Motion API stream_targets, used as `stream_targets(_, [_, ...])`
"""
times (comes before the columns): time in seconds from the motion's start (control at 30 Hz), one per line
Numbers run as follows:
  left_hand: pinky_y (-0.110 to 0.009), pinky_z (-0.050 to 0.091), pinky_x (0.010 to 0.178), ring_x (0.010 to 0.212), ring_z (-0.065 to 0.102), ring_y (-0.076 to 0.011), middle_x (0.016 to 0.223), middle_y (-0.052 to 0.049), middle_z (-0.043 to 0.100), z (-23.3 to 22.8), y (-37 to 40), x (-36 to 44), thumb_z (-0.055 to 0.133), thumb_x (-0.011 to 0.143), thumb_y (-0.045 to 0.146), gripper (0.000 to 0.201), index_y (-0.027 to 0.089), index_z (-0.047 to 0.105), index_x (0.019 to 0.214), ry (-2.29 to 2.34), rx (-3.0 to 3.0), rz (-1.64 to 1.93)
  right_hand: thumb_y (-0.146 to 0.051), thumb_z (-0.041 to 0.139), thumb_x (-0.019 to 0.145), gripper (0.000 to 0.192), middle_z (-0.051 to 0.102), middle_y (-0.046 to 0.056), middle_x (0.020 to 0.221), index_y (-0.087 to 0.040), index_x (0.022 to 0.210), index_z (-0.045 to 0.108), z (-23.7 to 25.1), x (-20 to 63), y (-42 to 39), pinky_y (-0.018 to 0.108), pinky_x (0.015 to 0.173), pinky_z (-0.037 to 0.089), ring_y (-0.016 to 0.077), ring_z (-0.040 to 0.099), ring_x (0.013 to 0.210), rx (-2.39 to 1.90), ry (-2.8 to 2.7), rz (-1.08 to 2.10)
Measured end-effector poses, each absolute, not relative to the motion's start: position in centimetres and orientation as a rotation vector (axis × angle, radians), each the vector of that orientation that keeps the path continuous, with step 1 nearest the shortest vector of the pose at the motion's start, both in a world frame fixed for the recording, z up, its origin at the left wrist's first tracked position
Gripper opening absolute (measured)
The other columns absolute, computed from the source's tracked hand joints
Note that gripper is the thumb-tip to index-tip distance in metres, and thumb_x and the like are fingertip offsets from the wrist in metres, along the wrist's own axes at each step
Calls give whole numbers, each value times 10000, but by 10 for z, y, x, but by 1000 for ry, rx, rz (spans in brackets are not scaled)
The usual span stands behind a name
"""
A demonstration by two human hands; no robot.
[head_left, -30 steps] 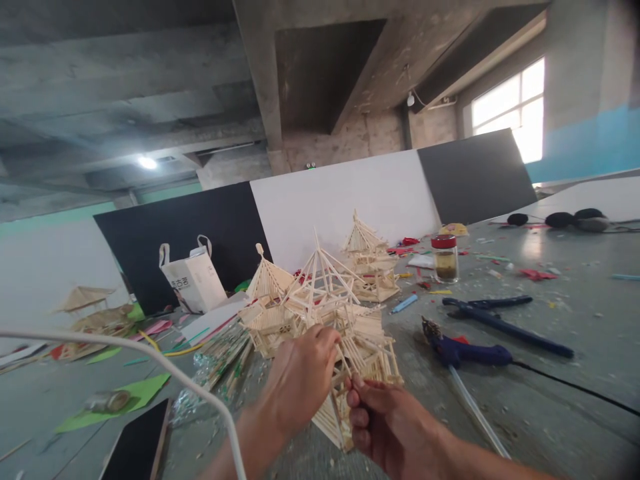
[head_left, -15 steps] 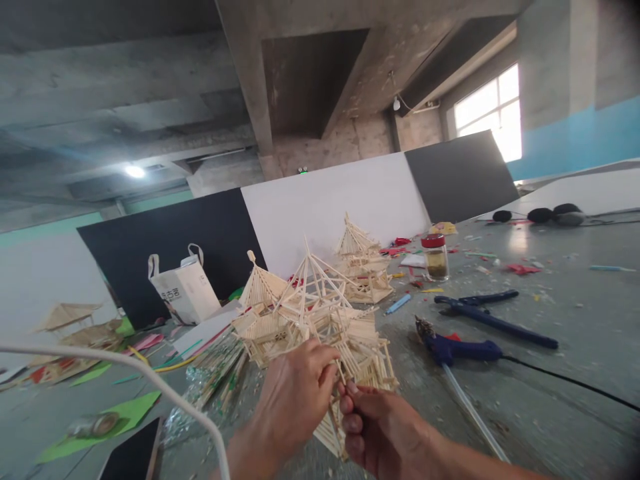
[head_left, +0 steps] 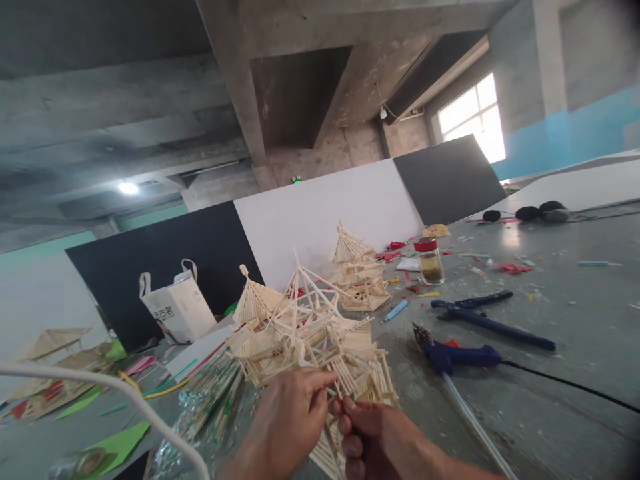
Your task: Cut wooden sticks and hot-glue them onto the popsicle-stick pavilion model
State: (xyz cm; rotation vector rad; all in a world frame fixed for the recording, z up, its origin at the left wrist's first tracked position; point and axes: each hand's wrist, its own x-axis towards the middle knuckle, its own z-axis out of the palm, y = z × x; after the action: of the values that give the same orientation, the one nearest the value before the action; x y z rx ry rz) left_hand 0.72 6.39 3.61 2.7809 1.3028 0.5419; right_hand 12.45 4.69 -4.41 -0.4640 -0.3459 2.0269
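Observation:
A pavilion model built of thin wooden sticks (head_left: 313, 330) stands on the table in front of me, with pointed roofs and a bare frame of rafters at its middle. My left hand (head_left: 287, 417) is closed at the model's near side, index finger and thumb gripping its sticks. Just right of it, my right hand (head_left: 377, 433) is curled, its thumb and forefinger pinched together against the model's near edge. What lies in that pinch is too small and hidden to make out. Both sets of fingertips nearly meet.
At right lie a blue hot glue gun (head_left: 457, 355) with its cord and glue stick, blue-handled pliers (head_left: 493, 320) and a red-lidded jar (head_left: 429, 260). At left are bundled sticks in plastic (head_left: 205, 393), a white cable (head_left: 125, 393), green paper (head_left: 117, 447) and a paper bag (head_left: 180, 307).
The camera view has shifted, so the table things sit slightly lower and further left. Both hands stay at the model's near side, with the left index finger a little straighter.

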Motion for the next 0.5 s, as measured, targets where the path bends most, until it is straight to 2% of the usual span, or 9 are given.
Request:
stream_targets(0.2, [-242,449,808,899,610,-141,976,22,675,34,64,6,435,723,84,403,273,640,1015,1326,2796,568,-145,464,807,157,440,-61,449,-127,672,543,-51,123,53,183,372,282,45,381,344,-438,-439,2007])
stream_targets(0.37, [-244,461,799,891,615,-140,973,22,676,31,66,5,434,725,76,409,283,642,1009,1315,2811,581,-185,635,683,118,451,-70,465,-132,645,536,-53,125,52,186,391,287,39,391,360,-458,-520,1960])
stream_targets(0.5, [-239,464,797,881,618,-135,960,25,680,30,65,7,441,711,57,419,284,648,997,1319,2810,601,-182,626,687,125,433,-74,438,-141,632,523,-52,125,52,195,375,273,44,365,342,-499,-500,1948])
